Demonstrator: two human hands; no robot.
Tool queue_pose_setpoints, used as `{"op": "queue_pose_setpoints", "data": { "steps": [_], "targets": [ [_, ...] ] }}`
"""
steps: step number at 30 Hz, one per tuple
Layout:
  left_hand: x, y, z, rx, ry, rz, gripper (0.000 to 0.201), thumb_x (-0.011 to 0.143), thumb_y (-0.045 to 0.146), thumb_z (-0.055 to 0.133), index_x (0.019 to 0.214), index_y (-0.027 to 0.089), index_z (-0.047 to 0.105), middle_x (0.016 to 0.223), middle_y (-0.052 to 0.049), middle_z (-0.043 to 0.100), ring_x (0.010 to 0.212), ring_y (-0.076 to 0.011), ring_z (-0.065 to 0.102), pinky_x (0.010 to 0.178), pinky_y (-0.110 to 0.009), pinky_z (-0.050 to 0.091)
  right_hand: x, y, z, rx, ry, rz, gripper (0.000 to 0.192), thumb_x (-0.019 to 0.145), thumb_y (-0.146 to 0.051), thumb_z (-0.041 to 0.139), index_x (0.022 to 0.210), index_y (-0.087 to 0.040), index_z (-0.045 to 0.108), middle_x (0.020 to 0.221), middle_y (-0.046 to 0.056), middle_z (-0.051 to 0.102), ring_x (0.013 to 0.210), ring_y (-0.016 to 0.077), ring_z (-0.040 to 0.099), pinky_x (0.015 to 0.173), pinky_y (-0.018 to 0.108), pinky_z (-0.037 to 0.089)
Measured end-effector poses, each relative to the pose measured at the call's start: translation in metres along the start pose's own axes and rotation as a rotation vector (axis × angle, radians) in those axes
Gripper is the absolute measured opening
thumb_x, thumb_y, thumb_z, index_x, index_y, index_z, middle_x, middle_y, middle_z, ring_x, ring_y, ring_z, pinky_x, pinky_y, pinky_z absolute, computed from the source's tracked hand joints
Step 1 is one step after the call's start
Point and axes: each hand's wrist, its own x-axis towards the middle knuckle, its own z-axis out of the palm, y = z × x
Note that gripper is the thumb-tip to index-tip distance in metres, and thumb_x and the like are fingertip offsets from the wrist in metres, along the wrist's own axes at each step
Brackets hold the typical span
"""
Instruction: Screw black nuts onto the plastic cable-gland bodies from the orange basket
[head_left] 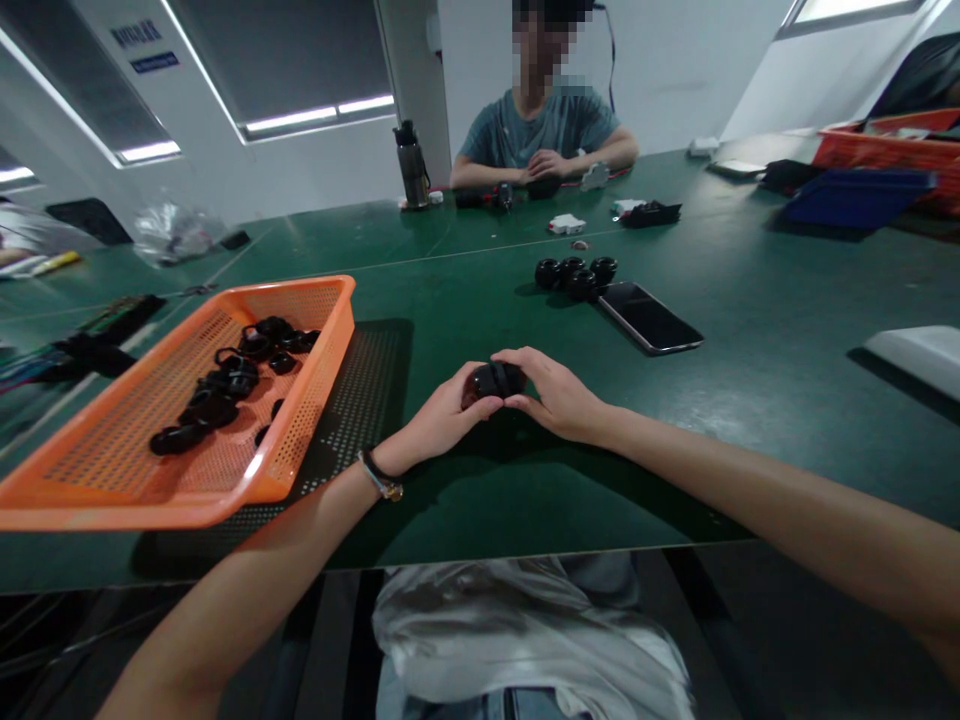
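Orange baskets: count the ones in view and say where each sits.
2. One orange mesh basket sits on the green table left of the left hand, holding black parts. A second orange basket sits at the far right edge, partly cut off.

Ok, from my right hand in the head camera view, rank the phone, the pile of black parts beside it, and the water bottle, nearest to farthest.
Measured from the right hand, which holds a black part together with the left hand:
1. Phone, lying flat just ahead and to the right.
2. Pile of black parts, just beyond the phone's far end.
3. Water bottle, upright at the table's far side, to the left.
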Motion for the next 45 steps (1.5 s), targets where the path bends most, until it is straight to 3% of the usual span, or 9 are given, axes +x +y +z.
{"op": "queue_pose_setpoints", "data": {
  "steps": [4,10,28,36,41,45],
  "targets": [
    [0.0,0.001,-0.001,0.146,0.048,0.019,0.034,0.081,0.038,0.051,0.105,0.015,0.047,0.079,-0.002,0.057,0.072,-0.0157,0.054,0.071,-0.028,0.044,0.0,0.0,0.004,0.014,0.032,0.01,0.054,0.086,-0.058,0.028,0.122,-0.019,0.039,0.113,0.014,0.056,0.1,0.0257,0.055,0.085,0.044,0.045],
    [0.0,0.003,0.0,0.223,0.1,0.06,0.031,0.082,0.033,0.051,0.106,0.014,0.048,0.099,-0.007,0.058,0.091,-0.0196,0.055,0.083,-0.031,0.042,0.0,-0.003,0.008,0.037,0.058,0.065,0.056,0.085,-0.061,0.025,0.115,-0.017,0.042,0.107,0.015,0.058,0.098,0.0259,0.057,0.083,0.043,0.047],
    [-0.001,0.005,0.001,0.339,0.146,0.126,0.033,0.081,0.034,0.052,0.106,0.014,0.046,0.1,-0.008,0.057,0.089,-0.0189,0.054,0.081,-0.032,0.044,-0.001,-0.02,0.009,0.178,0.088,0.238,0.053,0.085,-0.061,0.026,0.11,-0.016,0.04,0.096,0.012,0.059,0.078,0.0223,0.06,0.068,0.035,0.047],
    [0.004,-0.001,-0.002,0.416,0.114,0.163,0.033,0.079,0.031,0.055,0.106,0.014,0.044,0.1,-0.009,0.053,0.091,-0.0195,0.053,0.082,-0.032,0.045,0.001,-0.021,0.017,0.292,0.078,0.431,0.039,0.089,-0.05,0.03,0.101,-0.016,0.044,0.085,0.01,0.062,0.073,0.0213,0.059,0.062,0.032,0.045],
    [0.004,-0.001,-0.006,0.431,0.136,0.155,0.033,0.078,0.03,0.056,0.105,0.015,0.045,0.1,-0.008,0.052,0.092,-0.0196,0.051,0.082,-0.033,0.043,0.006,-0.019,0.014,0.305,0.036,0.416,0.032,0.089,-0.044,0.034,0.103,-0.017,0.043,0.086,0.008,0.062,0.072,0.0196,0.058,0.062,0.03,0.043],
    [0.002,0.003,-0.007,0.215,0.106,0.051,0.039,0.076,0.037,0.056,0.107,0.015,0.044,0.089,-0.004,0.054,0.076,-0.0144,0.053,0.07,-0.027,0.044,0.007,-0.012,0.012,0.238,0.001,0.33,0.032,0.088,-0.043,0.037,0.105,-0.017,0.042,0.085,0.007,0.06,0.07,0.0196,0.058,0.063,0.031,0.043]
  ]
}}
